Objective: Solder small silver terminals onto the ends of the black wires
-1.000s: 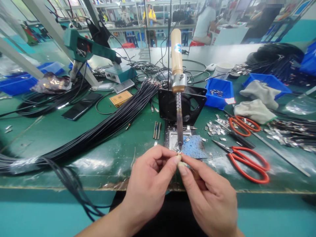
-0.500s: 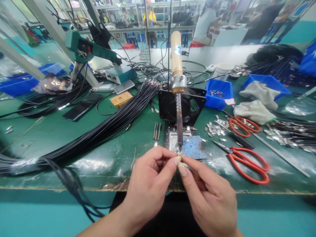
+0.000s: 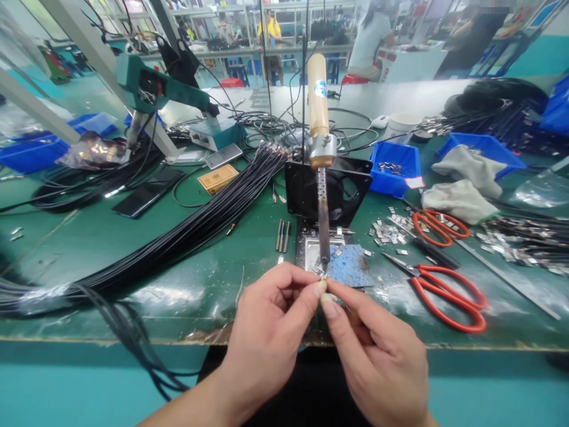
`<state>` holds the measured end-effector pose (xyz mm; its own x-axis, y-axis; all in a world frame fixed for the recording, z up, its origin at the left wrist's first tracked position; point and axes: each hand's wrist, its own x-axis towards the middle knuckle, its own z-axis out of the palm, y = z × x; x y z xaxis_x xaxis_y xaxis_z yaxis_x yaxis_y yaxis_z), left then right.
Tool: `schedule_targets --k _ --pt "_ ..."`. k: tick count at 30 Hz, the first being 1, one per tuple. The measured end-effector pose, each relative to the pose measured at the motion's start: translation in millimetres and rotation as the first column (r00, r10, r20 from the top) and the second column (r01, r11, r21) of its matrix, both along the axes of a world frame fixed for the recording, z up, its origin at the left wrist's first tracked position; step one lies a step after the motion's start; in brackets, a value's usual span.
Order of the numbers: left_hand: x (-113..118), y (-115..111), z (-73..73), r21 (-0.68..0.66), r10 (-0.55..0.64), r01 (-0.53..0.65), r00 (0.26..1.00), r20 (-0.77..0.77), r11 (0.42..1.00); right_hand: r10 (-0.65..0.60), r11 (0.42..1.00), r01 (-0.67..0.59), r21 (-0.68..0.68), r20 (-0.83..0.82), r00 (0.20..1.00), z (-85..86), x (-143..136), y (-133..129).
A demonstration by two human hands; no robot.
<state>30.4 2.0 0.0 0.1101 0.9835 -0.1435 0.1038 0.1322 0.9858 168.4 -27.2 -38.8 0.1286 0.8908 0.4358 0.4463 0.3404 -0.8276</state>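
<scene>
My left hand (image 3: 271,326) and my right hand (image 3: 377,350) meet at the front centre, fingertips pinched together. Between them is something tiny, mostly hidden by the fingers, right under the tip of a soldering iron (image 3: 324,219). The iron hangs upright, tip down, its wooden handle held in a metal clamp (image 3: 322,150). Just behind the fingertips lie a blue sponge (image 3: 351,265) and a metal tray (image 3: 312,251). A black fan (image 3: 302,190) stands behind the iron.
Red-handled scissors (image 3: 457,296) and small metal connectors (image 3: 389,231) lie at right, near a blue bin (image 3: 395,169) and gloves (image 3: 457,198). A black cable bundle (image 3: 178,237) crosses the left; a phone (image 3: 148,191) lies behind it. People are in the background.
</scene>
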Motion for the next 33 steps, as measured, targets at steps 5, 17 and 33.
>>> schedule_targets --k 5,17,33 --pt "-1.6 -1.1 -0.6 -0.005 0.0 0.0 1.0 0.001 1.0 -0.005 1.0 0.005 0.009 0.003 1.0 2.0 0.2 0.2" --pt "-1.3 0.8 -1.1 -0.003 -0.003 0.003 1.0 -0.01 1.0 0.001 1.0 -0.001 -0.003 0.006 1.0 1.0 0.3 -0.1" --pt "-1.2 2.1 -2.8 0.028 -0.006 0.007 1.0 -0.029 1.0 0.005 1.0 -0.005 -0.02 -0.01 1.0 -0.5 0.6 -2.3"
